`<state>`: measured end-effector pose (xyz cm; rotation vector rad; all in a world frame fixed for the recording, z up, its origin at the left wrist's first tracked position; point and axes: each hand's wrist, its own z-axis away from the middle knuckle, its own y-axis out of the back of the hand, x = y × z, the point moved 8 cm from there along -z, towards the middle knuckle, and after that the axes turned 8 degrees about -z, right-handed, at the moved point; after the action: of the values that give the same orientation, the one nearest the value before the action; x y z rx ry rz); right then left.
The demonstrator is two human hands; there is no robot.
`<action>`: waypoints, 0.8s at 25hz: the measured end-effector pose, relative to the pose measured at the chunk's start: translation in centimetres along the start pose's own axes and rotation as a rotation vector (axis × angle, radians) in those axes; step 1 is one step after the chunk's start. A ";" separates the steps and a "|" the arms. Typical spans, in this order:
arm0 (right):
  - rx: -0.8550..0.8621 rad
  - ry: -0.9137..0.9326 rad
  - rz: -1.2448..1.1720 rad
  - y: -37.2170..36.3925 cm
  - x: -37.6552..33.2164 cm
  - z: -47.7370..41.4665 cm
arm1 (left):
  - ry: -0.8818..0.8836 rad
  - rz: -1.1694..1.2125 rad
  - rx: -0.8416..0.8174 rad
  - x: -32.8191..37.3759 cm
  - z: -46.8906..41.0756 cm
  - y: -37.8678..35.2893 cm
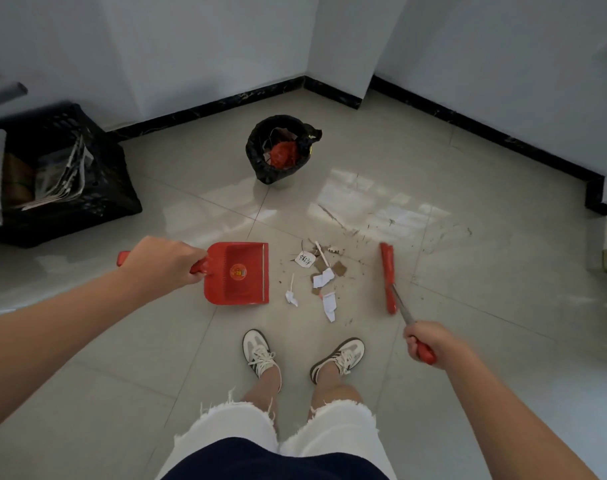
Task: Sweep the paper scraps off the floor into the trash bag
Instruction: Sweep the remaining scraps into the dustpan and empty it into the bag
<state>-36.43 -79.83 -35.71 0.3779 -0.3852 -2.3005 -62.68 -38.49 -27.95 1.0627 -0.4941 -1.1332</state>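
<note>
Frayed white shorts stand over a tiled floor, where the left hand grips a red dustpan, the right hand grips a red brush, and paper scraps lie unswept between them, well apart from the black trash bag.

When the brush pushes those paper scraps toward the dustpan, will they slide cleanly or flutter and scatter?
Probably light and floppy: the paper scraps are small, thin, crumpled bits, so a fast brush stroke may scatter them. On the glossy tile floor they should slide easily. Flat pieces might slip under the dustpan lip.
</note>
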 end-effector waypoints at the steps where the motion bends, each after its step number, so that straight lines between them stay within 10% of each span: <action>1: -0.033 -0.020 0.007 -1.5 0.5 0.2 | -0.015 -0.009 0.002 0.2 -0.3 0.2; 12: -0.368 0.102 0.418 -15.9 2.4 10.0 | -0.140 -0.115 0.062 1.9 -5.6 3.6; 20: -0.548 0.046 0.246 -14.7 2.4 13.3 | -0.115 -0.117 0.081 0.5 -2.3 1.0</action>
<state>-52.48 -69.67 -29.65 0.0989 0.2156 -2.0464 -60.17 -37.89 -28.19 1.1119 -0.5792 -1.2917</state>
